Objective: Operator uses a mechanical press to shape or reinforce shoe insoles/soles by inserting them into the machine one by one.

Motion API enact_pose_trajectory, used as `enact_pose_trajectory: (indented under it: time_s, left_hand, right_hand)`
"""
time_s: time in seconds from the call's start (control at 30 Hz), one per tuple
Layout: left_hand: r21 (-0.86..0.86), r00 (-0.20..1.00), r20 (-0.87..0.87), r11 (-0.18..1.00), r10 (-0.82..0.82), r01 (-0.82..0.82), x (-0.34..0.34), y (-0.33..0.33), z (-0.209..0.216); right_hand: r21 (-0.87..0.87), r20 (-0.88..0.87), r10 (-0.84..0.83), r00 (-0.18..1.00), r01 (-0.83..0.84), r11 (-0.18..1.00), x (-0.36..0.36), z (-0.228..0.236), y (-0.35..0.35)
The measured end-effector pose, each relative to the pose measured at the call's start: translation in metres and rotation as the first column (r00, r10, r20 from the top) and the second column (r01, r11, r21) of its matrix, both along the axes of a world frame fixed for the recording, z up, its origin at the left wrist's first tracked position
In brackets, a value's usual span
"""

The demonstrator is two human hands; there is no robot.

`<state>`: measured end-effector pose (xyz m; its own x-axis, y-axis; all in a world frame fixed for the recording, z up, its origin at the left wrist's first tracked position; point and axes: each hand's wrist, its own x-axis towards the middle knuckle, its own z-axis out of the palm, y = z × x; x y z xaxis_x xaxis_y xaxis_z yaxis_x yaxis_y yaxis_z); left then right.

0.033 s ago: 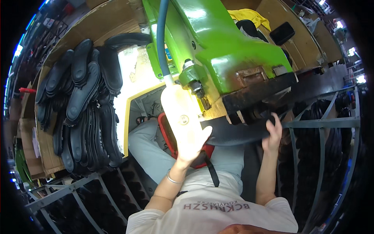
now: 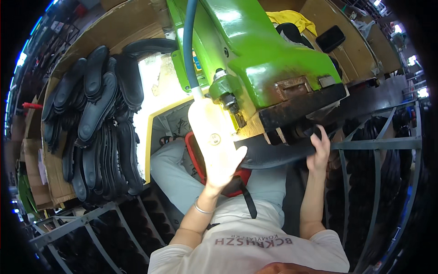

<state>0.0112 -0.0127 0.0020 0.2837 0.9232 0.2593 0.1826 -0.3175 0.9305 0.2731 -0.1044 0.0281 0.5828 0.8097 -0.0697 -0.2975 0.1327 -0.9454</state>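
Note:
A long black ribbed shoe sole [image 2: 279, 154] lies crosswise beneath the head of a green machine [image 2: 283, 68]. My left hand [image 2: 222, 170] is at its left end, with the thumb against the sole; a brightly lit lamp [image 2: 210, 130] hides the other fingers. My right hand [image 2: 319, 150] grips the opposite end, its fingers curled round the tip. The sole's upper edge passes behind the metal parts [image 2: 276, 136] under the machine head, so whether it touches them cannot be seen.
On the left, a cardboard box [image 2: 68, 182] holds several stacked black soles [image 2: 96, 107]. Metal racks [image 2: 376, 144] with dark pieces flank me on both sides. A red-edged bag [image 2: 194, 157] sits between my legs. At the back right are a yellow cloth [image 2: 294, 19] and a black phone-like object [image 2: 331, 39].
My right hand has moved slightly upward, and its fingers have shifted at the sole's tip. The right end of the sole has moved a little; my left hand stays nearly in place.

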Motion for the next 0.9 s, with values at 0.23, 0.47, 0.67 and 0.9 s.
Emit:
enact_pose_trajectory:
  time_s: [0.23, 0.47, 0.67, 0.9]
  left_hand:
    - [-0.010, 0.974, 0.213, 0.997, -0.075, 0.079, -0.045, 0.021, 0.001]
    - [0.035, 1.000, 0.025, 0.999, -0.011, 0.011, -0.058, 0.021, 0.024]
    - [0.500, 0.981, -0.138, 0.865, 0.135, -0.049, 0.020, 0.007, 0.007]
    - [0.046, 0.992, 0.129, 0.999, -0.016, 0.010, -0.030, 0.014, -0.004]
  right_hand:
    - [0.169, -0.154, 0.124, 0.980, -0.097, 0.981, -0.023, -0.004, 0.062]
    - [0.136, 0.020, 0.087, 0.996, -0.088, 0.987, -0.029, -0.026, 0.051]
    - [0.156, -0.087, -0.056, 0.995, 0.069, 0.985, 0.035, -0.007, 0.058]
    - [0.157, 0.037, 0.108, 0.993, -0.112, 0.981, 0.004, -0.016, 0.073]
